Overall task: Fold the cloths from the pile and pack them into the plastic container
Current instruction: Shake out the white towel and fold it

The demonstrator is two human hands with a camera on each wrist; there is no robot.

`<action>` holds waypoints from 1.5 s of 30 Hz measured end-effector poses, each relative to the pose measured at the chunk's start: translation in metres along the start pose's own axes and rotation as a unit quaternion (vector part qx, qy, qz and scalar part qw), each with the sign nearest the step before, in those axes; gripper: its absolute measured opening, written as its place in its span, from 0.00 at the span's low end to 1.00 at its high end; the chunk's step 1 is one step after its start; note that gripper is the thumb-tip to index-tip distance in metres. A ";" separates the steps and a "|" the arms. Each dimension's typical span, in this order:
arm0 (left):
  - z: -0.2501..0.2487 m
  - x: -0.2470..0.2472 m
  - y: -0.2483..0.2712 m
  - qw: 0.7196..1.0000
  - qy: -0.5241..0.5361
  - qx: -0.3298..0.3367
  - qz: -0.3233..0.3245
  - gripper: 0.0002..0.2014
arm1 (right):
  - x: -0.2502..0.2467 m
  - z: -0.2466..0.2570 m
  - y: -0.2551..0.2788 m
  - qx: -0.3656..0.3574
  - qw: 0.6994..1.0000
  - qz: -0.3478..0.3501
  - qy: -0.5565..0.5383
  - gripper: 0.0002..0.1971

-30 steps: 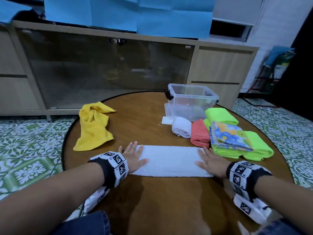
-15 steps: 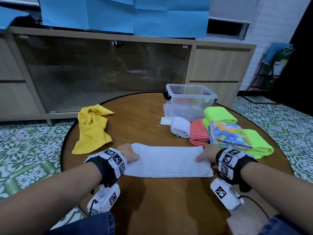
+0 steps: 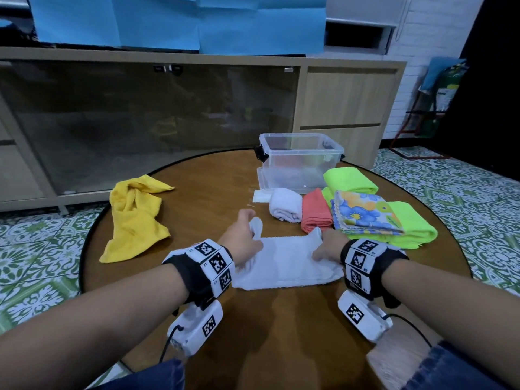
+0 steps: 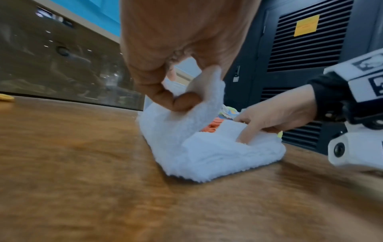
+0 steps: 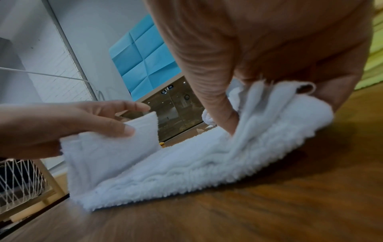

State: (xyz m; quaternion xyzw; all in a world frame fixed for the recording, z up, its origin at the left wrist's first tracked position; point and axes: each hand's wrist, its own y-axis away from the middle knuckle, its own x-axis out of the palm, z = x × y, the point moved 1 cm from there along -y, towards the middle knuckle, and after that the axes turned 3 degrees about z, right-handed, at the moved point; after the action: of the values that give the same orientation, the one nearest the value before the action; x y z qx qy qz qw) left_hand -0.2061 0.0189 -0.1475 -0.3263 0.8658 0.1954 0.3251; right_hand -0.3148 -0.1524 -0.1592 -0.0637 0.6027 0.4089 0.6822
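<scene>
Since 0.5 s ago: both ends of the white towel (image 3: pixel 284 263) have come up off the counter (image 3: pixel 208 187); earlier it lay flat under both hands. Middle of towel still rests on counter, near the front edge.

Plastic container (image 3: pixel 301 161) stands at the far side of the counter, open top. Contents unclear through the wall; a reddish tint shows, cannot tell what it is. In front of it: rolled white cloth (image 3: pixel 284 205), folded coral cloth (image 3: pixel 315 213), floral cloth (image 3: pixel 363 213) lying on green cloths (image 3: pixel 413 226). Yellow cloth (image 3: pixel 135 215) lies unfolded, well apart to the left.

Left hand (image 3: pixel 242 236): thumb and fingers pinch the towel's left end, raised and turned inward. Right hand (image 3: pixel 327 246): thumb and fingers clamped on the right end, lifted only slightly off the counter.
</scene>
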 end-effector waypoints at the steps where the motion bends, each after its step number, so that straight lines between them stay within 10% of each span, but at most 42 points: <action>1: -0.004 0.006 0.000 1.000 -0.004 -0.001 0.010 0.33 | 0.000 -0.001 0.000 -0.004 1.000 0.003 0.003 0.13; 10: -0.007 0.021 -0.007 0.997 -0.023 -0.026 0.065 0.22 | 0.000 -0.013 -0.004 -0.016 0.999 0.008 -0.039 0.21; 14: -0.001 0.018 0.000 0.929 -0.343 0.066 0.121 0.24 | -0.001 -0.016 -0.002 -0.019 0.998 0.021 -0.055 0.23; 22: 0.006 0.034 0.001 0.874 -0.428 0.036 0.228 0.33 | -0.006 -0.014 -0.002 0.013 0.996 0.051 -0.076 0.18; 30: -0.004 0.031 0.006 0.875 -0.433 -0.013 0.214 0.34 | -0.019 0.028 0.009 -0.096 0.993 -0.062 0.038 0.18; 37: 0.001 0.026 0.006 0.898 -0.388 -0.010 0.205 0.31 | 0.016 0.063 0.016 -0.168 0.985 -0.012 0.035 0.06; 45: 0.010 0.018 0.007 0.887 -0.414 0.016 0.202 0.31 | 0.019 0.061 0.014 -0.145 0.987 0.057 0.029 0.17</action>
State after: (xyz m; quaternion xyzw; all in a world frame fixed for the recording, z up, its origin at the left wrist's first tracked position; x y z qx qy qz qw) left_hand -0.2175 0.0217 -0.1664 -0.0287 0.7025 0.3601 0.6132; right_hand -0.2782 -0.0992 -0.1538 -0.1391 0.5589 0.5286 0.6236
